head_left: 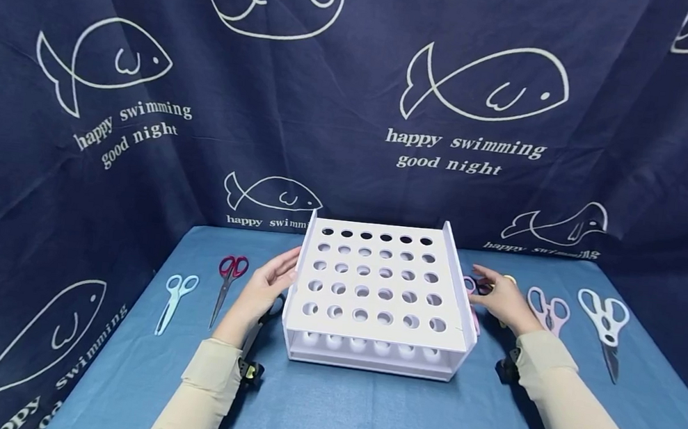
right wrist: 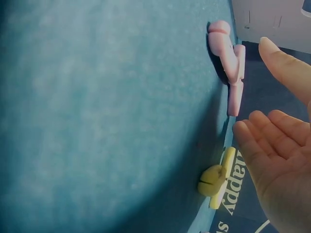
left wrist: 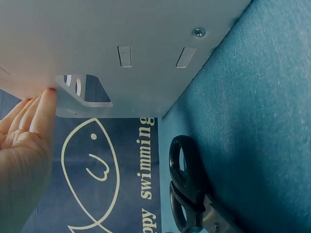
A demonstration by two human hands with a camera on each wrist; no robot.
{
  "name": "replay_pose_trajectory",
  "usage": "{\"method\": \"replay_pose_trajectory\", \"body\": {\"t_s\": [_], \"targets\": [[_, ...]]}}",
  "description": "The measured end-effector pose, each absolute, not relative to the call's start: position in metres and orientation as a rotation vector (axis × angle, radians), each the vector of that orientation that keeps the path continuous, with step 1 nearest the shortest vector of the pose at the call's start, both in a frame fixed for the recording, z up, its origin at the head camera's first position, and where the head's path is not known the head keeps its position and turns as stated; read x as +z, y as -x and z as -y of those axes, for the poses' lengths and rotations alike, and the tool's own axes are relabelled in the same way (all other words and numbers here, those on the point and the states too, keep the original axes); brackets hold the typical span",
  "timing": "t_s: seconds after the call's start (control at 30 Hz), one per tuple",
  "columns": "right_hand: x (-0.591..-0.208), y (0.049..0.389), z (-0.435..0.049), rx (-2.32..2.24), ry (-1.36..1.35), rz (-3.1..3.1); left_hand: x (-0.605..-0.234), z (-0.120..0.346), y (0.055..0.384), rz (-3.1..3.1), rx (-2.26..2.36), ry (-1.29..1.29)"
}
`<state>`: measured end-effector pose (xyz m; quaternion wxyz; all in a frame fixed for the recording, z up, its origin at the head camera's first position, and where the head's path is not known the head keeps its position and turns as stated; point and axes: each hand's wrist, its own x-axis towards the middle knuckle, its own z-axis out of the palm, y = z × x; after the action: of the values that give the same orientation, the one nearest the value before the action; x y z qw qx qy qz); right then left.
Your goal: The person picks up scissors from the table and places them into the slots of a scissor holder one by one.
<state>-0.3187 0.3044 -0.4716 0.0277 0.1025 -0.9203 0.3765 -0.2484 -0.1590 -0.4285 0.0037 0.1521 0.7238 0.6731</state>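
Observation:
A white rack with rows of round holes and raised side panels stands on the blue table, no tubes in its holes. My left hand is at its left side. In the left wrist view the fairly straight fingers touch that side panel. Black-handled scissors lie below this hand, largely hidden from the head view. On the other side, my right hand is held with fingers spread and nothing between them. Its thumb points toward the rack. Beneath it lie pink-handled scissors and a yellow-handled item.
Light blue scissors and red-handled scissors lie on the left. Lilac scissors and white-handled scissors lie on the right. A dark blue curtain with fish drawings hangs behind the table.

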Motion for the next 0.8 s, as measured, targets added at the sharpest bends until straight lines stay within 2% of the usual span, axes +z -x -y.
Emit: {"method": "replay_pose_trajectory", "body": {"t_s": [0.8], "targets": [[-0.4784, 0.3263, -0.3041, 1.181, -0.415, 2.920, -0.4273, 0.1590, 0.2470, -2.253, 2.125, -0.485]]}}
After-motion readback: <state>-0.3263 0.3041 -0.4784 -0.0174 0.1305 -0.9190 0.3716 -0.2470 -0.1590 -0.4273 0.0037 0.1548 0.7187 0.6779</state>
